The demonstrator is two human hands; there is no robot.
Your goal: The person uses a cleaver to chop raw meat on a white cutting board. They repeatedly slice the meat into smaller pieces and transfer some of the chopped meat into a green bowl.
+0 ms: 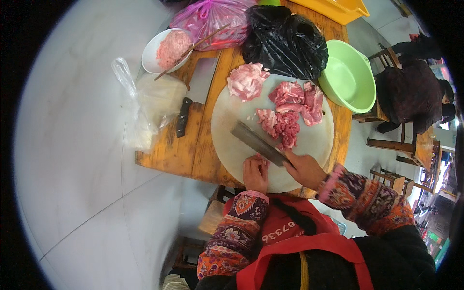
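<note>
My right hand (305, 170) grips the handle of a cleaver (257, 143), whose blade slants up and left over the round white cutting board (228, 145). Beside the blade, my left hand (255, 173) has its fingers curled down on a small piece of raw meat (264, 158), mostly hidden beneath them. Sliced red meat (288, 127) is heaped just beyond the cleaver. Larger chunks of raw meat (313, 103) lie at the board's far right. A pale, fatty pile of meat (247, 81) rests at its far left edge.
On the wooden table (163, 156) are a second cleaver (201, 85), a bagged pale block (156, 105), a bowl of minced meat (148, 54) with chopsticks (214, 32), a pink bag (221, 18), a black bag (282, 40) and a green basin (348, 76). A person (411, 90) sits at right.
</note>
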